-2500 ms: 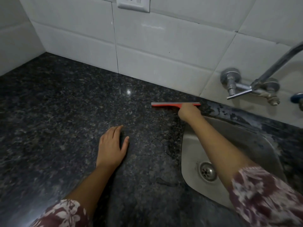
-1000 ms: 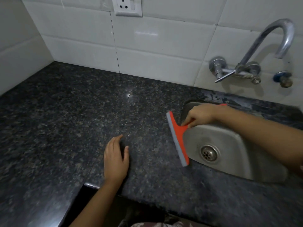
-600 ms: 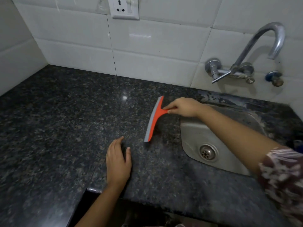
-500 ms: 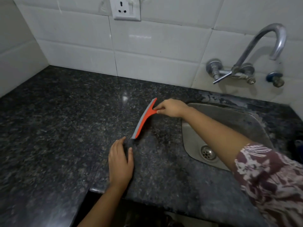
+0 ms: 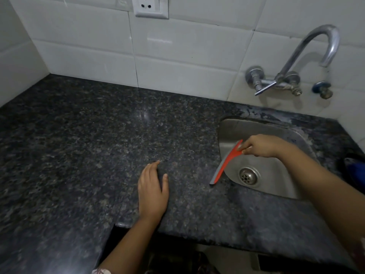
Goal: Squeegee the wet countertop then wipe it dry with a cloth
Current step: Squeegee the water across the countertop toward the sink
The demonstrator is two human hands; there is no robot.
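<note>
Left hand (image 5: 153,191): mine, flat on the dark granite countertop (image 5: 83,147) near its front edge, fingers loosely together, holding nothing.
Right hand (image 5: 262,146): mine, over the steel sink (image 5: 284,175), fingertips pinching the squeegee handle.
Squeegee (image 5: 226,164): red, grey blade edge, slanted along the sink's left rim.
Tap (image 5: 292,72): wall-mounted, beyond the sink.
Socket (image 5: 151,6): on the white tiles, farthest.

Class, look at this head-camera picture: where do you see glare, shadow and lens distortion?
Head view: dim overall; a small glare spot on the countertop and a brighter one on the tiles; the tap casts a soft shadow on the wall; wide-angle bending curves the tile lines and counter edge.
</note>
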